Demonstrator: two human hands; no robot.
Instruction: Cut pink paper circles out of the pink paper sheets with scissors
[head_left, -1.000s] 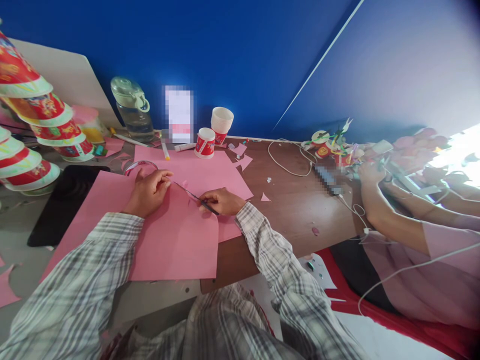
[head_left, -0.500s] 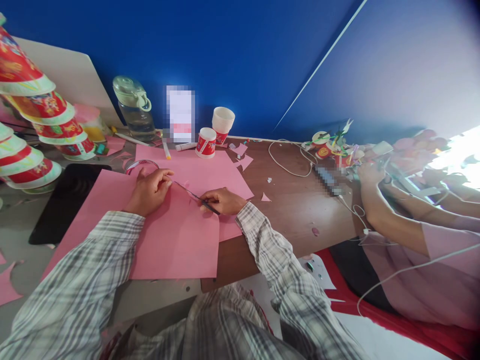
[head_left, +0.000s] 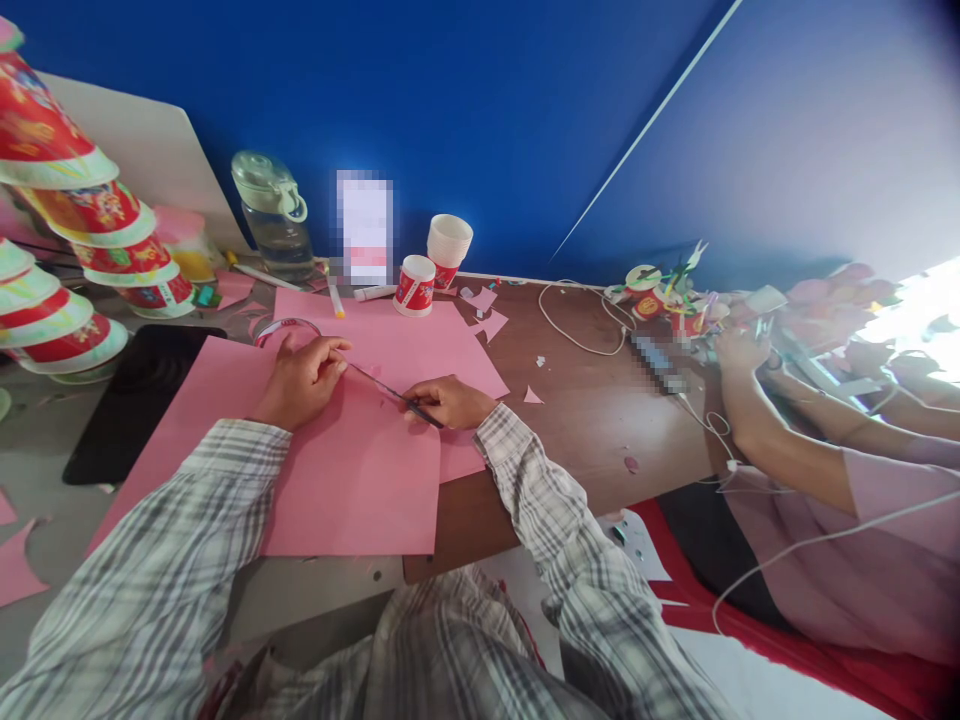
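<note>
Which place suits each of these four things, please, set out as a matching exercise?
1. slim dark handheld tool
2. front pink paper sheet
3. clear bottle with pale-green lid
4. flat black rectangular slab

A. upright by the blue wall
B. lying left of the sheet
C. held in the right hand
D. beneath the left hand

Pairs: 1-C; 2-D; 3-A; 4-B

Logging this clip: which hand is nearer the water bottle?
Left. The left hand is over the pink paper, on the wearer's side of the water bottle; the right hand, fingers around a thin dark tool, is farther off to the right.
</note>
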